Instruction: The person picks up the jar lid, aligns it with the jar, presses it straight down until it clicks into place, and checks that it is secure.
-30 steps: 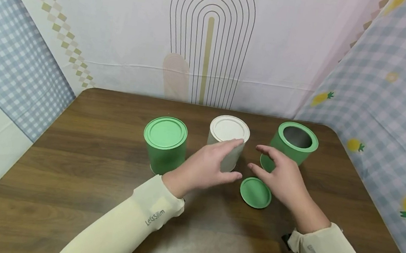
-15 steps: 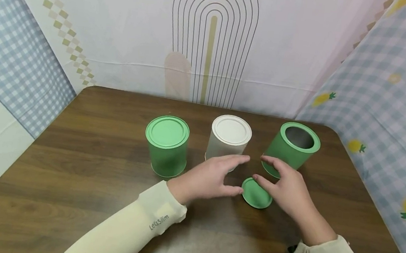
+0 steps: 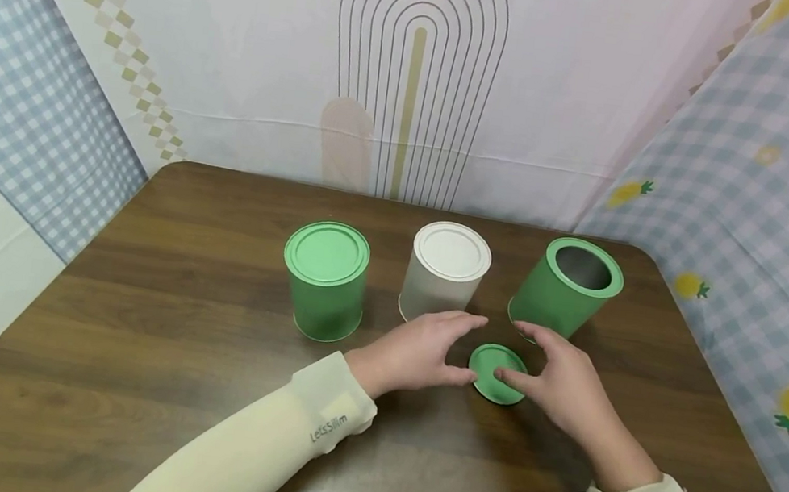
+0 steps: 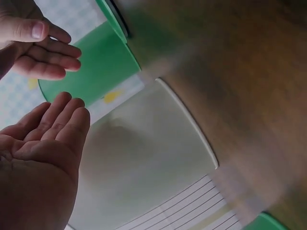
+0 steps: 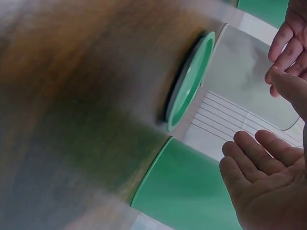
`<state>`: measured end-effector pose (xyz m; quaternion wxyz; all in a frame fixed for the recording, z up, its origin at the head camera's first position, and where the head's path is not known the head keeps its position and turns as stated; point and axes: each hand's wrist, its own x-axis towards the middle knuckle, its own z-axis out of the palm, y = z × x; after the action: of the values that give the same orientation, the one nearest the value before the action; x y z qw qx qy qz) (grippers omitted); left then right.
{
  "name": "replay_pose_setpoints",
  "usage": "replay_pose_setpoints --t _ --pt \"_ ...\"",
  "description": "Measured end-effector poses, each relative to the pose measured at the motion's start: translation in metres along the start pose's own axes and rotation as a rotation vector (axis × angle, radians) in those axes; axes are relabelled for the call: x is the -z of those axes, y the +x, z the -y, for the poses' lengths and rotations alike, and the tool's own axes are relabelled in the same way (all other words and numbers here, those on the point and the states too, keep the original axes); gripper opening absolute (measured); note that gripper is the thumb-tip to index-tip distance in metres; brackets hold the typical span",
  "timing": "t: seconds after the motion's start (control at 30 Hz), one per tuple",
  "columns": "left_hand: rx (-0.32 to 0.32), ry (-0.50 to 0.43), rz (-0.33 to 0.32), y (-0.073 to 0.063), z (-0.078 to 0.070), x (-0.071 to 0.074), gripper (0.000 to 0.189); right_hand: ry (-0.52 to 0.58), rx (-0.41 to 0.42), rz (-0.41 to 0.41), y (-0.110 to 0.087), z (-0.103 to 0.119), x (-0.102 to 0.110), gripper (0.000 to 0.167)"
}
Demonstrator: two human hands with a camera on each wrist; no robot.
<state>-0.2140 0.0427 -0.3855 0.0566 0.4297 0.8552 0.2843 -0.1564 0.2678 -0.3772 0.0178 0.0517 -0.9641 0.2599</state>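
A round green lid (image 3: 491, 362) lies on the table between my two hands. My left hand (image 3: 419, 354) hovers at the lid's left side, fingers apart from the thumb and holding nothing. From the right, my right hand (image 3: 562, 379) hovers with its thumb over the lid in the head view. Behind the right hand stands an uncovered green can (image 3: 542, 299), its dark inside visible. A white can (image 3: 437, 283) with its lid on stands just beyond my left hand. In the right wrist view the lid (image 5: 192, 81) appears edge-on, apart from my fingers.
Left of the white can stands a lidded green can (image 3: 325, 303). All of these are on a brown wooden table (image 3: 174, 318). A white patterned cloth (image 3: 262, 60) hangs behind the table, and a checked cloth (image 3: 751, 262) hangs on the right.
Both hands have moved lower and nearer to the lid. The left hand has come away from in front of the white can. The cans and lid stay in place.
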Motion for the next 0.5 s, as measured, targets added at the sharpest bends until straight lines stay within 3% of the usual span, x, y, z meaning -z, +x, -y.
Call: replay_pose_setpoints --t 0.27,0.5 --pt "0.028 0.018 0.01 0.007 -0.002 -0.009 0.07 -0.001 -0.01 0.038 -0.003 -0.007 -0.004 0.072" --pt "0.066 0.052 0.076 0.012 0.0 -0.015 0.069 -0.004 -0.038 0.087 -0.004 -0.011 -0.007 0.073"
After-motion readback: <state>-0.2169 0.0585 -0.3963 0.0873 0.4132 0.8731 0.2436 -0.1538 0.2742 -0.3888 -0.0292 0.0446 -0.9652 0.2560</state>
